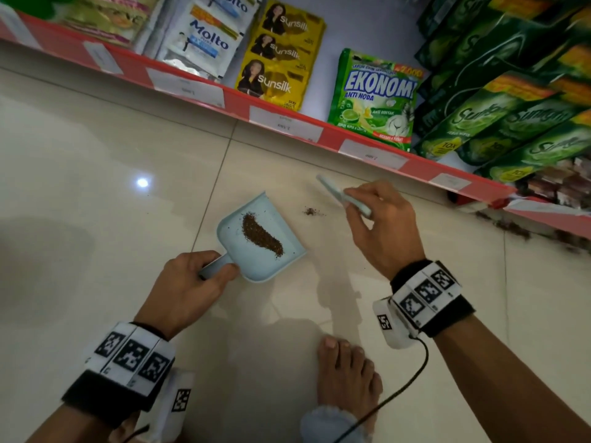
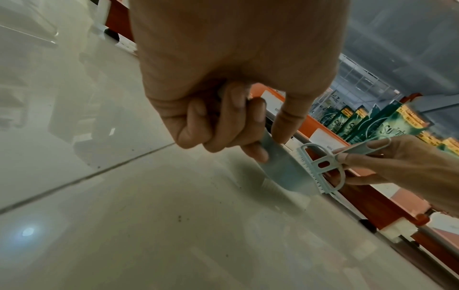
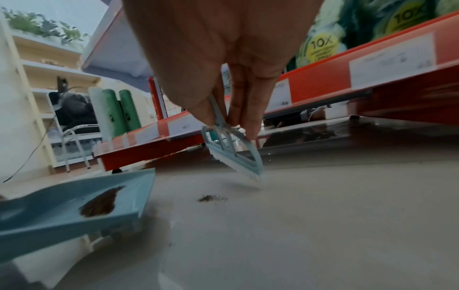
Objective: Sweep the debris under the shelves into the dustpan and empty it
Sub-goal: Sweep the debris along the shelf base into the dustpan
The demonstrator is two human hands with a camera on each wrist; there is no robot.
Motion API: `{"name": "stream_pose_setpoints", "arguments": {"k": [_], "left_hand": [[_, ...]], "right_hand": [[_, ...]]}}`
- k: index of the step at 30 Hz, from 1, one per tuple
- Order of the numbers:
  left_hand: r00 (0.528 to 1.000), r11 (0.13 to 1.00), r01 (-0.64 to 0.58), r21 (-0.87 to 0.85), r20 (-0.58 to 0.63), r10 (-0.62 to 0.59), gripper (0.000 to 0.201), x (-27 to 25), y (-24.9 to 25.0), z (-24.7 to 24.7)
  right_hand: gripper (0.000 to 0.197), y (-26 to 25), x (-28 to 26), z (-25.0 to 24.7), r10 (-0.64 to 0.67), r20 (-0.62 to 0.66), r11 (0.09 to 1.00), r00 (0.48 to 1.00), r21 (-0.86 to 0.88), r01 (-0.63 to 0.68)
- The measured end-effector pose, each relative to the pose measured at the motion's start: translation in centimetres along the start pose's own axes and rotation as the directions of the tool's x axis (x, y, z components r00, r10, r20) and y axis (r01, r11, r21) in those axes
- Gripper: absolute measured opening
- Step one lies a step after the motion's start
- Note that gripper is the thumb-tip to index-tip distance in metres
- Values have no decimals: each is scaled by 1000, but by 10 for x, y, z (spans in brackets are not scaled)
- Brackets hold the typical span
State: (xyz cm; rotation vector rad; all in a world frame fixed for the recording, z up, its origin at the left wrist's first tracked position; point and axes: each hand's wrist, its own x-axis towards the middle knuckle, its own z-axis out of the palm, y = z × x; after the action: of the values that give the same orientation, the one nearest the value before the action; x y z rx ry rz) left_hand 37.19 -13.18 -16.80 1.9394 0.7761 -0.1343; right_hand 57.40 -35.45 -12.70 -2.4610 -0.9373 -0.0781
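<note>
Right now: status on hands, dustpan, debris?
Left hand grips dustpan handle; right hand holds brush. Debris in dustpan. Small pile on floor. Nothing blocking.

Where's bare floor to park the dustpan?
Bare tile left of the dustpan, out toward the light glare. Crowded right: small debris pile, brush in right hand, foot below, more debris under shelf.
</note>
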Motion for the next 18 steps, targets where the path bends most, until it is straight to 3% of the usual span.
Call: {"name": "stream_pose_setpoints", "arguments": {"k": [3, 6, 9, 13, 15, 18], "left_hand": [[1000, 1000, -14, -4, 4, 14, 40, 0, -2, -3], [1000, 1000, -24, 11, 6, 24, 44, -1, -4, -4], [999, 999, -32, 34, 14, 31, 47, -4, -7, -5], [1000, 1000, -21, 21, 9, 21, 53, -13, -16, -10], [1000, 1000, -23, 19, 0, 23, 50, -15, -21, -12], [1000, 1000, -22, 20, -12, 22, 46, -15, -23, -12]], "right_hand": [[21, 2, 13, -6, 8, -21, 1000, 1000, -3, -8], [17, -2, 24, -5, -88, -13, 996, 996, -15, 88], [18, -14, 36, 4, -154, 125, 987, 980, -19, 158], [26, -13, 39, -2, -215, 392, 958, 894, -95, 272], [24, 1, 34, -16, -226, 435, 943, 872, -127, 308], [20, 22, 25, -36, -237, 393, 932, 889, -168, 323]]}}
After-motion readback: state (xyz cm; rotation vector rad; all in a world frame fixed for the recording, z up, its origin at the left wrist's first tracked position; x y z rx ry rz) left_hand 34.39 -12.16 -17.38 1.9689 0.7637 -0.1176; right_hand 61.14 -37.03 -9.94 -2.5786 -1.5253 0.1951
